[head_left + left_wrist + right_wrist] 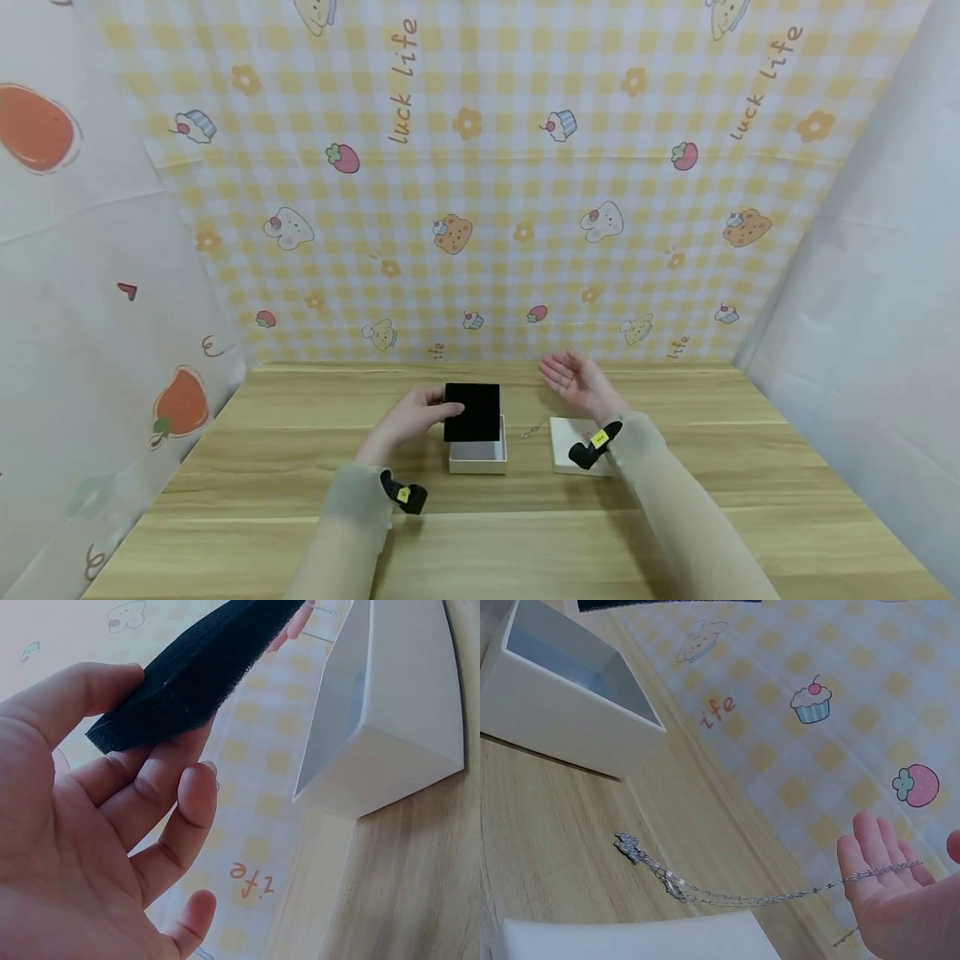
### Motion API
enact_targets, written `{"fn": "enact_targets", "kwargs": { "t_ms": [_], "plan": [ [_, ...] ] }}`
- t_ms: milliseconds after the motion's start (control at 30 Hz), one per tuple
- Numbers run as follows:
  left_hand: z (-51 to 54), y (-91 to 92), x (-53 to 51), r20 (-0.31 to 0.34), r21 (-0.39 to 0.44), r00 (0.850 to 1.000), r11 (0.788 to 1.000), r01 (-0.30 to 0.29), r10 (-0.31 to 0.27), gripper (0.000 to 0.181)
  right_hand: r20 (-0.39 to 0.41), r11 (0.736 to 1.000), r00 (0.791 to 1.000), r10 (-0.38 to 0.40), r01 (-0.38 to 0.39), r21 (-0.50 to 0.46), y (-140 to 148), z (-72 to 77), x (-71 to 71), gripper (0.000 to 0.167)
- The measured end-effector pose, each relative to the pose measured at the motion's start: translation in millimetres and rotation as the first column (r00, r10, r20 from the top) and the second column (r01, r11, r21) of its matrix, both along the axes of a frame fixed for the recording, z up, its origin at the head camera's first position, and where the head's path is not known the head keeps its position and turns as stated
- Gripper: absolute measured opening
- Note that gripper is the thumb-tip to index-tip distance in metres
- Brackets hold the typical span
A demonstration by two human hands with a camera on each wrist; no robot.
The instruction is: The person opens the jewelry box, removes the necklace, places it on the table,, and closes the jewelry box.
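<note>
Between thumb and fingers, my left hand pinches a black square foam pad, tilted above an uncovered white box. The left wrist view shows the thumb on one face of the pad and fingers beneath it. My right hand is held palm up with its fingers extended, a thin silver chain lying across them. From there the chain runs down to a silver pendant near the wooden tabletop, beside the white box.
A white lid lies on the wooden table right of the box, partly behind my right wrist. Behind the table hangs a yellow checked cloth, with pale cloth at both sides.
</note>
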State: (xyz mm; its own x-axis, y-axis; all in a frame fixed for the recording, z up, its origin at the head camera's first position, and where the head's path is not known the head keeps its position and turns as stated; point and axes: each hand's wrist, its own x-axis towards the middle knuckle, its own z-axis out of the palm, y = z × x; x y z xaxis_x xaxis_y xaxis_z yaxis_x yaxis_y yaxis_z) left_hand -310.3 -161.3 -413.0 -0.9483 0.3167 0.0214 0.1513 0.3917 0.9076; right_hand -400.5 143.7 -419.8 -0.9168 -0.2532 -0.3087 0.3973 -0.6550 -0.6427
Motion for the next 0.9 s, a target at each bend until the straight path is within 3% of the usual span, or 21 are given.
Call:
{"fn": "enact_targets", "kwargs": {
  "t_ms": [900],
  "plan": [
    [-4.3,0.6,-2.7,-0.026,-0.018,1.0,1.0,0.011,-0.012,0.022,0.019,1.0,1.0,-0.009,0.009,0.03,18,-14.0,-3.1,0.059]
  ]
}}
